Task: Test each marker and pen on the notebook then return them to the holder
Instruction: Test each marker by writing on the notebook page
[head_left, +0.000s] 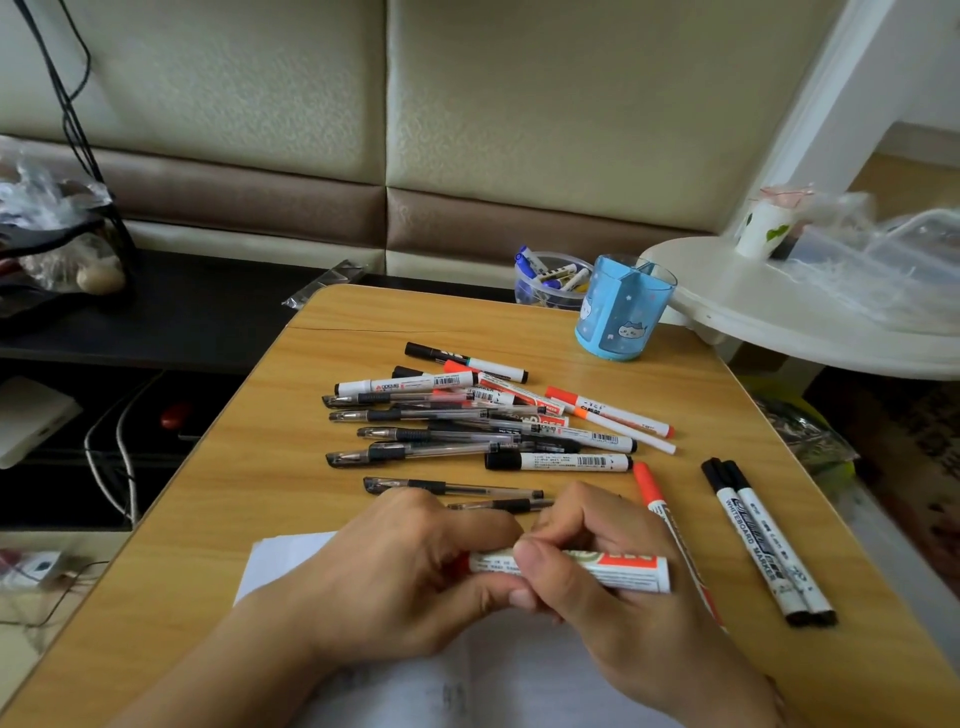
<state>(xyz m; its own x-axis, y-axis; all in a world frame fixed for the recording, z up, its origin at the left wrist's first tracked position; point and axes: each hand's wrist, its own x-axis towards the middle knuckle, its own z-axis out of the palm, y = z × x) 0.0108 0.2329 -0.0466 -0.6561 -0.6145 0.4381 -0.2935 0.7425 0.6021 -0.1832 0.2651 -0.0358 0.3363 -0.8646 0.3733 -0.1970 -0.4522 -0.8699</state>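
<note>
Both hands together over the notebook (291, 558) (near table edge): left hand (410, 577) and right hand (597, 577) gripping one red marker (618, 569), held level.

Pale blue holder (618, 317) with cat faces and stars; wood-grain table (270, 441).

Two black-capped markers (768, 540) lying side by side near the table's right edge carry the words "WHITEBOARD MARKER" along their white barrels. A white marker (402, 385) at the far side of the heap shows red lettering and a barcode, too small to read surely.
</note>
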